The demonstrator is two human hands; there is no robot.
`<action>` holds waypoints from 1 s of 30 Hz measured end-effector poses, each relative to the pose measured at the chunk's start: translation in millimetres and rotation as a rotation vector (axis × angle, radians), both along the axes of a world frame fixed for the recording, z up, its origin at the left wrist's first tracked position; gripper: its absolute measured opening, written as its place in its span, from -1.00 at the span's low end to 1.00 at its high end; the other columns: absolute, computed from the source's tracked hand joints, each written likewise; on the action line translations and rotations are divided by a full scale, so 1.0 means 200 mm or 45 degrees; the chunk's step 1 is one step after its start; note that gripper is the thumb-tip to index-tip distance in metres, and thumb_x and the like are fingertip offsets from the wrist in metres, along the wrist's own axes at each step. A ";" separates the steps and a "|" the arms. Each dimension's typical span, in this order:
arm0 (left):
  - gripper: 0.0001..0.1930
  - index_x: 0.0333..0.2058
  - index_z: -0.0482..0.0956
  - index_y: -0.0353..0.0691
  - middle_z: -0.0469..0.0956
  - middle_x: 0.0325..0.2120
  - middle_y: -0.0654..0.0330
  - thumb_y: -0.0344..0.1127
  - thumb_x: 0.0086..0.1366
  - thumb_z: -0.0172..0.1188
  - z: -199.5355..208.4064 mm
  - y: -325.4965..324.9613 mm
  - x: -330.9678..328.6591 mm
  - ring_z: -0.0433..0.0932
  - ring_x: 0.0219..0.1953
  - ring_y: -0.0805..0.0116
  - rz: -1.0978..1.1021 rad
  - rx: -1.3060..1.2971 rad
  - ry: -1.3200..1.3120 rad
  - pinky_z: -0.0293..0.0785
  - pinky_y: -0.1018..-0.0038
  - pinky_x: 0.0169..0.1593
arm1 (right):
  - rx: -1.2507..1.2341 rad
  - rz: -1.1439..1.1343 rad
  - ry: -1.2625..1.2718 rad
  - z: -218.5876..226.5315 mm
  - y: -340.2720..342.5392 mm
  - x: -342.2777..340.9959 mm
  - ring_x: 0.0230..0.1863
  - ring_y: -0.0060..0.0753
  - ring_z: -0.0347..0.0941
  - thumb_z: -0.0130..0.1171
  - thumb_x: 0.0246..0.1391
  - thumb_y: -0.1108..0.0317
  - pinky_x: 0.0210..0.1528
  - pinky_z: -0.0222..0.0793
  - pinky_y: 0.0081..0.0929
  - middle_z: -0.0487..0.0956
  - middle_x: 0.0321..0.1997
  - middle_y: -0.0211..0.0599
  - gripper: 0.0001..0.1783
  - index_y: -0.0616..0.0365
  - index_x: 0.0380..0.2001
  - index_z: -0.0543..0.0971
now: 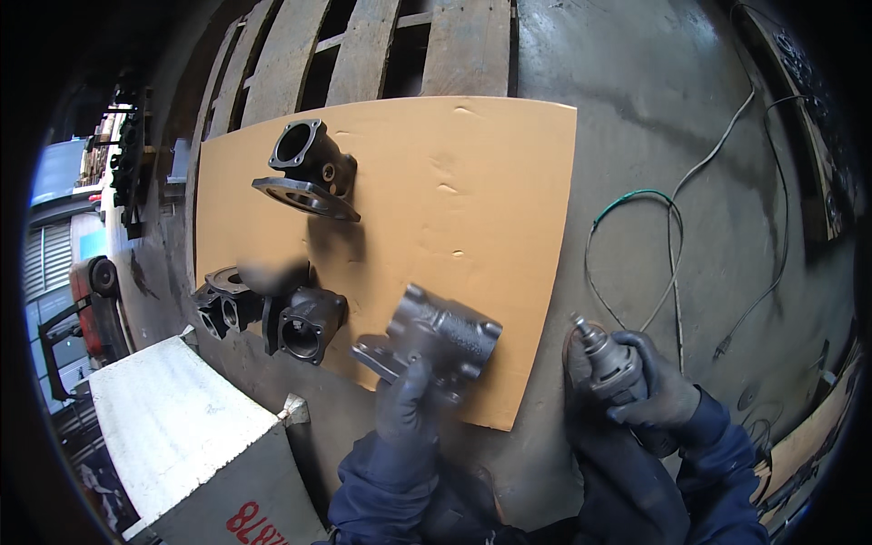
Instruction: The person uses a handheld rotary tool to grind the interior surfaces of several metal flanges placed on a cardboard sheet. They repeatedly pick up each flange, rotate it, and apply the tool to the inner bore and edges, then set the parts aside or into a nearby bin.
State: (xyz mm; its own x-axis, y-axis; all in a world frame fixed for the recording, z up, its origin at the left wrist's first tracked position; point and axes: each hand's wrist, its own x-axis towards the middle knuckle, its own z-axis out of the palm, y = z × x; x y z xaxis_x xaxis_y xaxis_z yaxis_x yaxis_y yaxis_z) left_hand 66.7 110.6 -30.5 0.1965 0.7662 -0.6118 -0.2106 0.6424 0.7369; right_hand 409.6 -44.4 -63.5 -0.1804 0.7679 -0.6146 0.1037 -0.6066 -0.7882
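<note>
In my gloved left hand [406, 404] is a dark cast-metal flanged housing [445, 336], raised over the near part of a cardboard sheet [509, 227] and slightly blurred. My gloved right hand [661, 381] is closed around a die grinder [613, 363], its metal nose pointing up and away from me. Another flanged housing [313, 173] stands on the far left of the cardboard. More such castings [312, 327] sit together at the cardboard's near left edge; a blurred dark patch covers part of them.
A wooden pallet [468, 54] lies under the cardboard's far side. Cables [677, 227] loop across the concrete floor [599, 54] at right, one with a plug [722, 345]. At near left stands a box with a white top [182, 409]. A red forklift [86, 300] is farther left.
</note>
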 end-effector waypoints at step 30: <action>-0.25 0.33 0.51 -0.31 0.60 0.19 -0.05 -0.20 0.24 0.64 -0.38 0.83 0.48 0.68 0.13 0.05 -0.371 1.368 1.023 0.64 0.23 0.23 | -0.025 -0.758 0.405 -0.04 0.07 -0.05 0.02 -0.29 0.65 0.79 -0.21 0.39 -0.04 0.79 -0.22 0.56 0.16 -0.19 0.32 0.01 0.55 0.15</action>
State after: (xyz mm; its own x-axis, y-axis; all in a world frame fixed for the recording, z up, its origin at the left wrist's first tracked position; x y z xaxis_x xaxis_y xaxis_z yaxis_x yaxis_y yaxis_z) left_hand 162.4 276.5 -106.2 0.3074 0.9234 0.2300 0.5498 -0.3696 0.7491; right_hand 399.7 -30.3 -72.2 0.0959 0.7814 -0.6166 -0.4882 -0.5029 -0.7133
